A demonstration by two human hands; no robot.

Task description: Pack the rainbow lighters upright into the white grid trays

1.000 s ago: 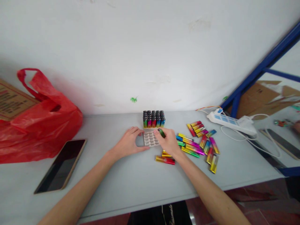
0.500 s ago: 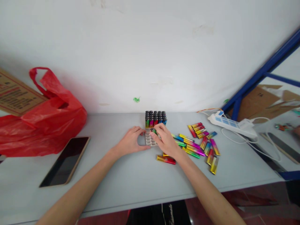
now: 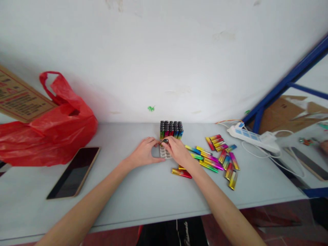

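A small white tray (image 3: 164,154) with rows of oval slots lies on the table. My left hand (image 3: 145,152) curves around its left side, thumb at the front edge and fingers near the back, gripping it. Over the tray, my right hand (image 3: 177,150) pinches a lighter with a black top (image 3: 165,140); the fingers hide most of its body. Behind both hands stands a block of upright lighters (image 3: 171,129) with black tops and coloured metallic bodies, packed in rows. The right hand covers the tray's right part.
Shiny multicoloured tubes (image 3: 210,165) lie loose right of my right hand, and a few (image 3: 181,173) in front of it. A phone (image 3: 74,172) and red plastic bag (image 3: 69,130) are at left. A white power strip (image 3: 252,137) with cables lies right, by a blue frame (image 3: 282,89).
My right hand has shifted slightly left and toward the back of the tray, with the lighter. My left hand stays around the tray. The view has moved a little.
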